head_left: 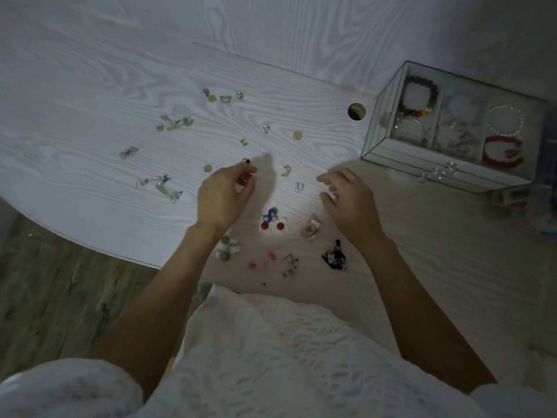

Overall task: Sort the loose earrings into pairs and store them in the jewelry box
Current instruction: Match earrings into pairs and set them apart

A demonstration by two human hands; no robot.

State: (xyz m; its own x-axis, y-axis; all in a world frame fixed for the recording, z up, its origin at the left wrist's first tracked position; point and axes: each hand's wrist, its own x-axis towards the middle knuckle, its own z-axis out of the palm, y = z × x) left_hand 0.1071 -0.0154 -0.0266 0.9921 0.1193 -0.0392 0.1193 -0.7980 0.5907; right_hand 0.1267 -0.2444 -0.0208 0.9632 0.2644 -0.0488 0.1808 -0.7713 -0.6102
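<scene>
Loose earrings lie scattered over the white wood-grain table [90, 164]. My left hand [224, 197] hovers mid-table with its fingers curled; the fingertips touch a small dark-and-green stud [246, 160], and I cannot tell whether they grip it. My right hand [349, 203] hangs to the right, fingers loosely apart and holding nothing. Between my hands lie a gold hoop [285, 170] and a silver hoop [298, 187]. Red-and-white flower earrings [272, 226] and a pink flower pair [312, 227] sit near my wrists. The glass jewelry box [388, 146] stands at the right with bracelets in its compartments.
Green drop earrings [164, 185] and more green pieces [174, 123] lie to the left. A round cable hole [356, 111] opens next to the box. Black earrings [334, 256] and pink ones [262, 262] lie near the front edge. The table's left edge drops to wooden floor [60, 282].
</scene>
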